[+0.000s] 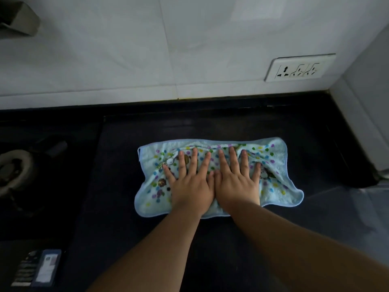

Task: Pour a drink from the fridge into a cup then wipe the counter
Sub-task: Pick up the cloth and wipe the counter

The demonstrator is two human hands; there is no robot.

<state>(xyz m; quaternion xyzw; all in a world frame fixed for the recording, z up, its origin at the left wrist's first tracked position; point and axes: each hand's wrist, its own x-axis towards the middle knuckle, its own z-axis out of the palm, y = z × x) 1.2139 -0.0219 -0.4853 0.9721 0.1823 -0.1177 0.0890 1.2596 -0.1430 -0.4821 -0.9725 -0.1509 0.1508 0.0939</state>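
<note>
Wiping is the step I judge to be underway: my left hand (190, 186) and right hand (237, 182) lie flat, fingers spread, side by side on the dotted cloth (277, 165) mid-counter (117, 165). Next, I'd slide it with even pressure.

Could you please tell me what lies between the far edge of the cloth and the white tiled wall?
In the head view, only bare dark counter lies between the cloth and the tiled wall; nothing stands on that strip.
</note>
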